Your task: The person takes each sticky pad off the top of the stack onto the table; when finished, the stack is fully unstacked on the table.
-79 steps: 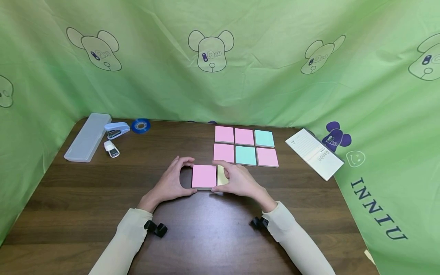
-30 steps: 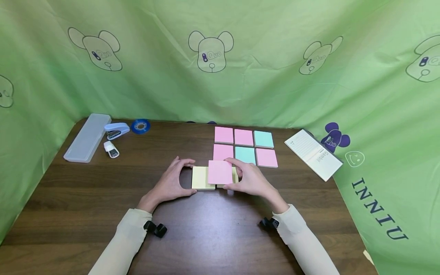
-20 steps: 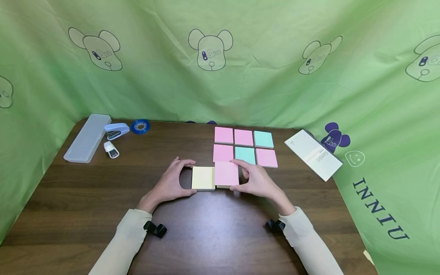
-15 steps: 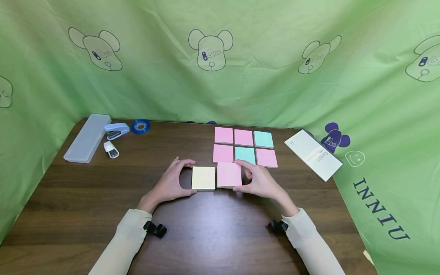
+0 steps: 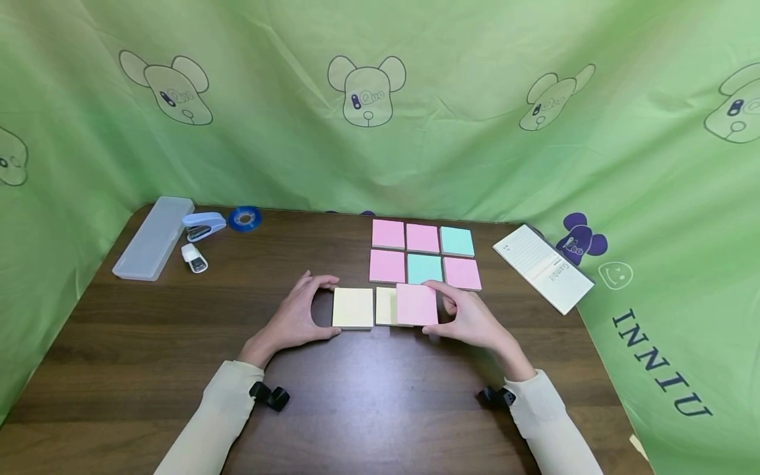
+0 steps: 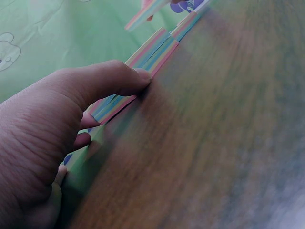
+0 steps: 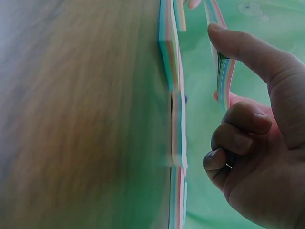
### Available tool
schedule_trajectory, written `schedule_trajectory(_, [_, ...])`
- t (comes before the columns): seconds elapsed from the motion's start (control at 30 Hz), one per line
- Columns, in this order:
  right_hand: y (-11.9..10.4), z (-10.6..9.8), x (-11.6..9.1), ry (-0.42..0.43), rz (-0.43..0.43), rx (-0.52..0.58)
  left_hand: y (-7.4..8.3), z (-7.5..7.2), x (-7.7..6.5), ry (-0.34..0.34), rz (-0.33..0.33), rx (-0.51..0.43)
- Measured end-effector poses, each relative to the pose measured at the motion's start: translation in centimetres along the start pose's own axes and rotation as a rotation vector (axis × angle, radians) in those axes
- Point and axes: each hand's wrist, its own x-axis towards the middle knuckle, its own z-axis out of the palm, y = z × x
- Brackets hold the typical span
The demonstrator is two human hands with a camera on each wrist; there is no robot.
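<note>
My right hand [image 5: 472, 318] pinches a pink-topped sticky note pad [image 5: 417, 305] between thumb and fingers. In the right wrist view that pad's striped edge [image 7: 225, 86] is raised above the other pads. It overlaps the right part of a yellow-topped sticky note pad [image 5: 384, 305]. Just left of this sits another yellow-topped sticky note pad [image 5: 353, 308], gripped by my left hand [image 5: 293, 313] with the thumb at its near edge and the fingers at its far side. The left wrist view shows layered pink, yellow and blue edges [image 6: 155, 52] beside the thumb.
Behind the hands, pink [image 5: 387, 266] and teal sticky note pads [image 5: 424, 268] lie in two rows. A notebook [image 5: 543, 268] lies at the right. At the left are a translucent case [image 5: 153, 239], a stapler [image 5: 204, 225], a white correction-tape-like item [image 5: 194, 258] and blue tape [image 5: 245, 218].
My right hand has lifted the pink-topped pad off the left stack, uncovering yellow, and carried it rightward over the right-hand yellow pad. The left hand has stayed in place.
</note>
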Motion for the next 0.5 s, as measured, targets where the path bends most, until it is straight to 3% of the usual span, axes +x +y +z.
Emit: schedule_trajectory(0.5, [3.3,-1.2,-2.3,0.004,0.043,-0.046,0.0,0.0,0.0,0.008,0.017,-0.003])
